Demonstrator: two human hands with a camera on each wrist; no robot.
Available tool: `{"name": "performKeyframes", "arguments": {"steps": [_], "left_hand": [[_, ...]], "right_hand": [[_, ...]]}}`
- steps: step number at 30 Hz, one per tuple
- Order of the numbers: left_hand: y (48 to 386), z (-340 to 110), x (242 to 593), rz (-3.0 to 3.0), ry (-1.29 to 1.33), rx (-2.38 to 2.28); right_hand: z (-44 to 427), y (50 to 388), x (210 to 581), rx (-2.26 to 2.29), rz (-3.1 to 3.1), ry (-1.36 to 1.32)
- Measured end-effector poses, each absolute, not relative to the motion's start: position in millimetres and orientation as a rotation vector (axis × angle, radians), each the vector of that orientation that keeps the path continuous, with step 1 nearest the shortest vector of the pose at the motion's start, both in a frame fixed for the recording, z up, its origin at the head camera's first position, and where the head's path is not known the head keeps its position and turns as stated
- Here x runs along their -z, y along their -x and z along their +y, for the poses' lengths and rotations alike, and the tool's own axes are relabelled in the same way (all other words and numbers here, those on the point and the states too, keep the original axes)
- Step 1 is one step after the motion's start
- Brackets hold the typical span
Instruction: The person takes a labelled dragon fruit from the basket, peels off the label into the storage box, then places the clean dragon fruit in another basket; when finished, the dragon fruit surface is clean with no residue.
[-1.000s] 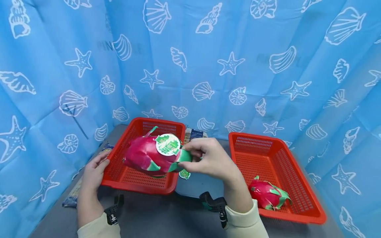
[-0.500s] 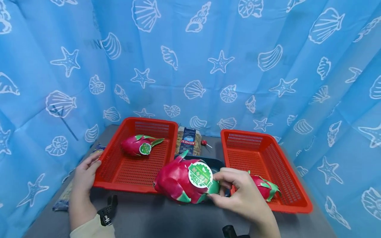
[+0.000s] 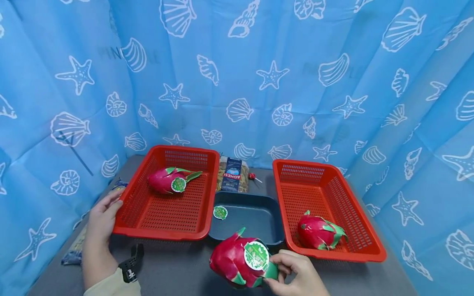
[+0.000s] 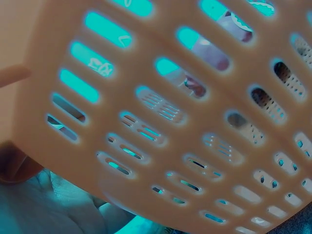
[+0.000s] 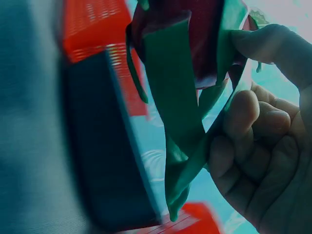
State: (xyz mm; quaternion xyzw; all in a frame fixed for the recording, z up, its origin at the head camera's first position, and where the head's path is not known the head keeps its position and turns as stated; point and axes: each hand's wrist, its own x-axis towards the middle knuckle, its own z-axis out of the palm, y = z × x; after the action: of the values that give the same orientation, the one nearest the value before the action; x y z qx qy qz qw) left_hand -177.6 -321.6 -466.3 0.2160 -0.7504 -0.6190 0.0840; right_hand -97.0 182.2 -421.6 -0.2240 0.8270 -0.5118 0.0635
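My right hand [image 3: 298,274] pinches the green leaf tips of a pink dragon fruit [image 3: 230,260] with a round green-and-white label. It hangs in front of the dark baking pan [image 3: 253,224]. In the right wrist view, the thumb and curled fingers hold those green leaves [image 5: 170,83]. My left hand [image 3: 101,222] grips the left rim of the left red basket [image 3: 174,235]. Its slotted wall fills the left wrist view. Inside that basket lies a labelled dragon fruit [image 3: 161,181]. Another dragon fruit [image 3: 314,232] lies in the right red basket [image 3: 344,255].
A round green sticker [image 3: 220,212] is at the pan's left side. Behind the pan are a pasta bag [image 3: 232,176] and a red lollipop [image 3: 252,176]. Another packet [image 3: 74,251] lies left of the left basket. A blue shell-print curtain [image 3: 237,82] hangs behind.
The dragon fruit in my right hand has moved from over the left basket, rightward and toward me, to in front of the pan. My left hand stays on the left basket's rim.
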Motion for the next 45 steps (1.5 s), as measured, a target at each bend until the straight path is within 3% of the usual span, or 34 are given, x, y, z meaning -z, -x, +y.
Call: {"name": "performKeyframes", "arguments": {"steps": [14, 27, 37, 41, 45], "left_hand": [[179, -312, 467, -2.267, -0.646, 1.813], [178, -314, 464, -2.337, -0.608, 1.717], [165, -301, 424, -2.299, -0.642, 1.566], [156, -280, 402, -2.205, -0.501, 1.436], [146, -259, 388, -2.156, -0.179, 1.331]], "right_hand": [[171, 114, 469, 1.365, 2.458, 0.556], [169, 121, 487, 1.427, 2.478, 0.597], [165, 122, 493, 1.451, 2.499, 0.667], [164, 121, 493, 1.459, 2.494, 0.650], [164, 120, 492, 1.461, 2.497, 0.643]]}}
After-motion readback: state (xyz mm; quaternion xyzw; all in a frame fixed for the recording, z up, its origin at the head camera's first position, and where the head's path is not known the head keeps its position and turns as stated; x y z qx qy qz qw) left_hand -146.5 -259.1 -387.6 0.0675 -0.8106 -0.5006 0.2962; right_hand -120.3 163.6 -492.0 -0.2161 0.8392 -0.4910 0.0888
